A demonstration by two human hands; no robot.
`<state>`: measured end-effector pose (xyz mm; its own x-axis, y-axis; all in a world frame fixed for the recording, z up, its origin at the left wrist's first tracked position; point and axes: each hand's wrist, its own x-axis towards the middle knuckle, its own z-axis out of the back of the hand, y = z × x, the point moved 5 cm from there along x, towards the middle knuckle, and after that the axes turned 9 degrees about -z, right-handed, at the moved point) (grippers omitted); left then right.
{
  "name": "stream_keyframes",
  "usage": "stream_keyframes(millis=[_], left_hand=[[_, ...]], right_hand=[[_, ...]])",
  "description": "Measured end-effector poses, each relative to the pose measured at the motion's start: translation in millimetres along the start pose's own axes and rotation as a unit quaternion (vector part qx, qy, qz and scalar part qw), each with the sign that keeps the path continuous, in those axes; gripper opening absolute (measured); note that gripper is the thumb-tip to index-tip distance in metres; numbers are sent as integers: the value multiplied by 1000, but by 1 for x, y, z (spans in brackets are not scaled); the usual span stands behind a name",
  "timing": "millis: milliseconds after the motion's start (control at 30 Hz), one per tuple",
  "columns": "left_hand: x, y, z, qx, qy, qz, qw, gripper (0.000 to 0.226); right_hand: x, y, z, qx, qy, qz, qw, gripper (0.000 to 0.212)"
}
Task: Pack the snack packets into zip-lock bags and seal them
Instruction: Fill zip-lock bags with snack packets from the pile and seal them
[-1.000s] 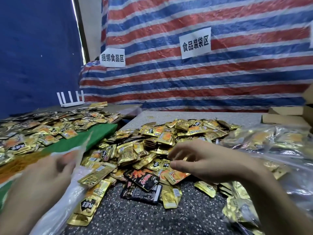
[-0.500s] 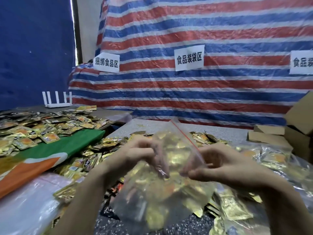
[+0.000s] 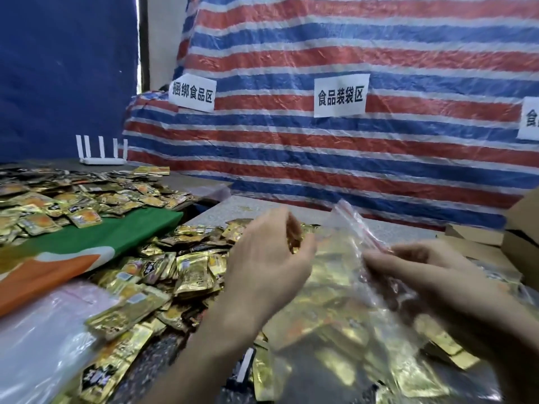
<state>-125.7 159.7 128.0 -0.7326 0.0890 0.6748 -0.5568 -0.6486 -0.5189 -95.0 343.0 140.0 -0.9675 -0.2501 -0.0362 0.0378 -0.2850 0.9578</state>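
Observation:
I hold a clear zip-lock bag (image 3: 344,301) with a red zip strip upright over the table, and gold snack packets show through it. My right hand (image 3: 423,272) pinches the zip strip at the bag's top right. The curled fingers of my left hand (image 3: 268,258) sit at the bag's upper left edge, blurred behind the plastic, and seem to grip it. A heap of loose gold and black snack packets (image 3: 189,266) lies on the speckled table (image 3: 163,360), left of and under the bag.
A stack of empty clear bags (image 3: 43,330) lies at the lower left beside a green and orange cloth (image 3: 87,243). More packets (image 3: 58,199) cover the left table near a white router (image 3: 100,153). Cardboard boxes (image 3: 522,225) stand at the right. A striped tarp (image 3: 350,156) closes off the back.
One second ago my hands were low over the packet heap with no bag raised. Since then both hands have lifted a bag to its upright position, and the left hand has slid to its left edge.

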Motion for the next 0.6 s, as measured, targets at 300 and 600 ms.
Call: stream_keyframes(millis=[300, 600], left_hand=[[-14, -27, -27, -376, 201, 52, 903, 25], [-10, -9, -29, -347, 250, 97, 899, 50]], right_hand=[[-4, -2, -2, 20, 34, -39, 998, 58], [-2, -2, -16, -51, 5, -62, 997, 36]])
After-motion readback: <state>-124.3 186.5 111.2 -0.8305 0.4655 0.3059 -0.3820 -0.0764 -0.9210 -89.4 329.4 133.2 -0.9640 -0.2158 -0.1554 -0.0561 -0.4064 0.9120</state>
